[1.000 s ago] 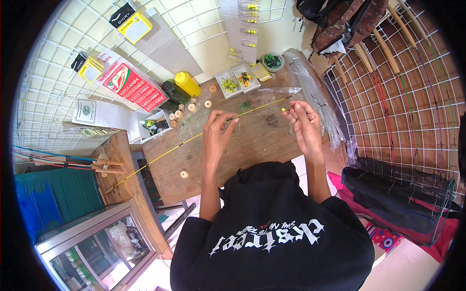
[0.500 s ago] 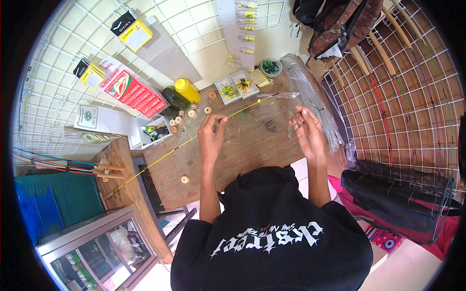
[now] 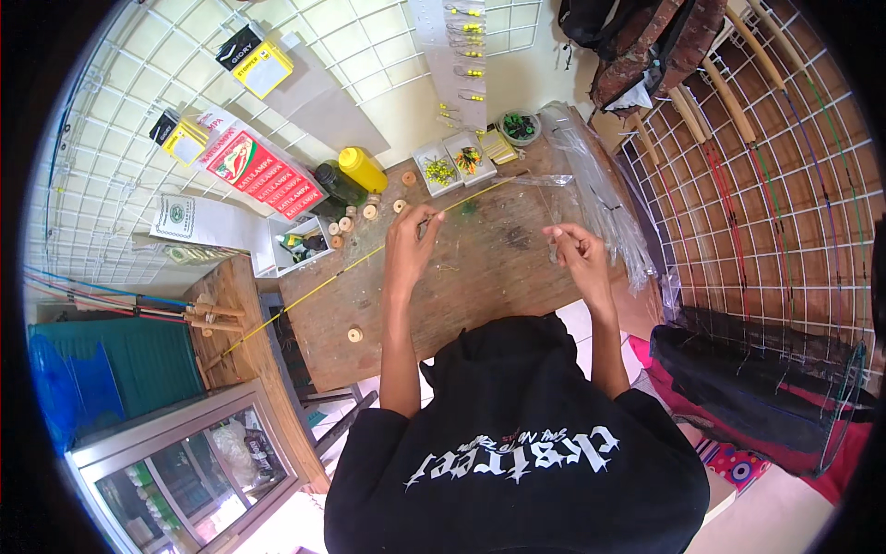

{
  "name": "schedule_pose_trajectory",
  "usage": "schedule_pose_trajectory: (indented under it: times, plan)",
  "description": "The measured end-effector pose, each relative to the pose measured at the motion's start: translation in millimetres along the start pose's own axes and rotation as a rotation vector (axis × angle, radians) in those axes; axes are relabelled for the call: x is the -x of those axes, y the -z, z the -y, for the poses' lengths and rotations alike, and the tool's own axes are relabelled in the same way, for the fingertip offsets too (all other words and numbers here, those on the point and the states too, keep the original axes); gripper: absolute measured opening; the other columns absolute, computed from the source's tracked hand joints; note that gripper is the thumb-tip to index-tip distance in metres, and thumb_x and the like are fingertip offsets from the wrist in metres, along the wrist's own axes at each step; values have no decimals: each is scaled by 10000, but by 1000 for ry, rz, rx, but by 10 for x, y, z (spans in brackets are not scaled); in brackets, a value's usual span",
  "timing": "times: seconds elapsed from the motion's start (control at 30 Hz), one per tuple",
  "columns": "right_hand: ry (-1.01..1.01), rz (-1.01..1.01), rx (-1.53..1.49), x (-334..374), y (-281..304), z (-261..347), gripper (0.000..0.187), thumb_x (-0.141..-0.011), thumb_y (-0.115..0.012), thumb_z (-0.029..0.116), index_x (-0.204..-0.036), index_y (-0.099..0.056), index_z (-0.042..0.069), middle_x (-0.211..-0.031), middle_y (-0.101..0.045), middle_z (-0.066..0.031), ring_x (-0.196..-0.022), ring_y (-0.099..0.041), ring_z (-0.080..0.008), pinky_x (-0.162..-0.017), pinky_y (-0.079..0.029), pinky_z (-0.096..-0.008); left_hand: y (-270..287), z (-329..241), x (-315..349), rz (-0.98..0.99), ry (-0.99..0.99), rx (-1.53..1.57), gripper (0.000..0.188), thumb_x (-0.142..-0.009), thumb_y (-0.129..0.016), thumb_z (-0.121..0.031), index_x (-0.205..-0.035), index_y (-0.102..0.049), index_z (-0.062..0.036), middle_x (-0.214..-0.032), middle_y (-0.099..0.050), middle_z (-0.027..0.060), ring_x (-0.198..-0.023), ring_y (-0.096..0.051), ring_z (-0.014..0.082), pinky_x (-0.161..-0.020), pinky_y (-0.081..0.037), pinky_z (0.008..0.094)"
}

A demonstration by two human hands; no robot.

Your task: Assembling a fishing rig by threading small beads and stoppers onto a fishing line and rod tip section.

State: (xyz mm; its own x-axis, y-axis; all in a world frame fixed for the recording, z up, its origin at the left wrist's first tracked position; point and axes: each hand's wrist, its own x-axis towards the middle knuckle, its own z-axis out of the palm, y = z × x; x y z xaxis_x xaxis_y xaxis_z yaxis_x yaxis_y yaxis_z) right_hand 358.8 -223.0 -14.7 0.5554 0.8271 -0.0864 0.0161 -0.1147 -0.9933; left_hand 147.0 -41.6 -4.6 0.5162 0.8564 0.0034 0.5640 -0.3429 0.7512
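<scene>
A thin yellow fishing rod (image 3: pixel 318 288) slants across the wooden table, from the wooden ledge at left toward the small white trays at the back. My left hand (image 3: pixel 412 251) is closed around its upper part, thumb and fingertips together; a small dark spot shows between the fingers. Over the right half of the table, my right hand (image 3: pixel 581 263) is raised with thumb and fingers pinched. What it holds, if anything, is too fine to make out. The rod's thin tip lies near a clear plastic strip (image 3: pixel 544 180).
White trays (image 3: pixel 437 175) of small yellow and coloured pieces stand at the back beside a round tub (image 3: pixel 519 127). Left of them are a yellow bottle (image 3: pixel 363 170), a dark bottle (image 3: pixel 340 185) and wooden discs (image 3: pixel 370 211). Clear plastic sleeves (image 3: pixel 600 194) lie at right.
My right hand has lowered slightly and its fingers have drawn together into a pinch. The left hand stays at the rod, its thumb tilted a little right. The whole view has shifted slightly.
</scene>
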Motion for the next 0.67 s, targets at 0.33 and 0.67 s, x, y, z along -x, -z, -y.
schedule_pose_trajectory:
  times: [0.33, 0.67]
  plan:
    - [-146, -28, -62, -140, 37, -874, 254, -982, -558, 238, -1018, -693, 26, -569, -397, 82, -501, -367, -15, -477, -284, -200, -488, 1531, 307, -896, -9, -59, 199, -897, -648, -177, -1034, -661, -33, -959, -615, 118, -923, -562, 291, -835, -442, 409]
    - [-92, 200, 382, -107, -147, -1318, 279, -998, -510, 225, -1205, -677, 142, -659, -551, -2, -643, -489, -63, -567, -371, -242, -922, 1735, 928, -443, 312, -213, 358, -798, -766, -267, -1103, -684, -98, -1072, -595, 130, -1022, -582, 243, -908, -452, 395]
